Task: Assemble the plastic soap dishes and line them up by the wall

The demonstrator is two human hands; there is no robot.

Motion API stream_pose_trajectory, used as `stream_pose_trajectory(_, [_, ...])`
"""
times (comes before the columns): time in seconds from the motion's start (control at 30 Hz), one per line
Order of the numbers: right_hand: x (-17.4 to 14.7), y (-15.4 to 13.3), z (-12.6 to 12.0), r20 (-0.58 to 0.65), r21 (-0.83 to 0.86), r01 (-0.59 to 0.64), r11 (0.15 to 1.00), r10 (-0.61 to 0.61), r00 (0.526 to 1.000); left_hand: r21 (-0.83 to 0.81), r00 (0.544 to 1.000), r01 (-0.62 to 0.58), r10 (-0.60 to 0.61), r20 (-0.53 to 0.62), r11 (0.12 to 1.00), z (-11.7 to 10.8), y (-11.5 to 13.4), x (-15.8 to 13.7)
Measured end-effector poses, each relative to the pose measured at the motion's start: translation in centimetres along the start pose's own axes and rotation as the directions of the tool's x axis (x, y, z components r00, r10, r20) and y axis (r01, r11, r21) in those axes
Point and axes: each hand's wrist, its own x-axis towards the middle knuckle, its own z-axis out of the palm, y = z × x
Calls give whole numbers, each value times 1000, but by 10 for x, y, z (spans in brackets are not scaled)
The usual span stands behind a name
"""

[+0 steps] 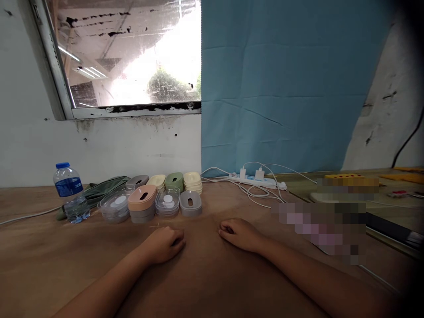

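Observation:
My left hand [166, 244] rests on the brown tabletop [205, 274] with its fingers curled in and nothing showing in them. Opposite it, my right hand [240, 234] lies on the same surface, its fingers also curled and empty, with a small gap inside the bend. Just beyond my left hand is a cluster of small containers. A grey box with a slotted top [191, 204] is nearest, beside a clear plastic tub [168, 203]. Left of that tub stands a peach slotted lid [142, 197] on grey pieces, then more clear tubs [115, 206].
Behind them sit a green lid [174, 180] and cream pieces [192, 182]. A water bottle [71, 192] stands at the left by a dark green pouch [106, 187]. A white power strip [255, 180] with loose cables lies by the blue sheet [281, 88]. Objects at the right are blurred.

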Motion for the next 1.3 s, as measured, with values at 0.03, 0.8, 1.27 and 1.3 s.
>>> stream_pose_trajectory(0.03, [0, 0, 0, 1, 1, -1, 1000, 1, 1000, 0, 1000, 3, -3, 3, 1000, 0, 0, 0])
stream_pose_trajectory(0.8, [-1, 3, 3, -36, 4, 40, 999, -39, 999, 32, 996, -67, 69, -50, 997, 6, -5, 1])
stream_pose_trajectory(1.27, [99, 1, 4, -328, -186, 26, 982, -87, 941, 27, 995, -60, 62, -78, 998, 6, -3, 1])
stream_pose_trajectory(1.3, [111, -2, 4, -345, -203, 17, 979, -88, 934, 24, 995, -62, 63, -80, 998, 6, -3, 1])
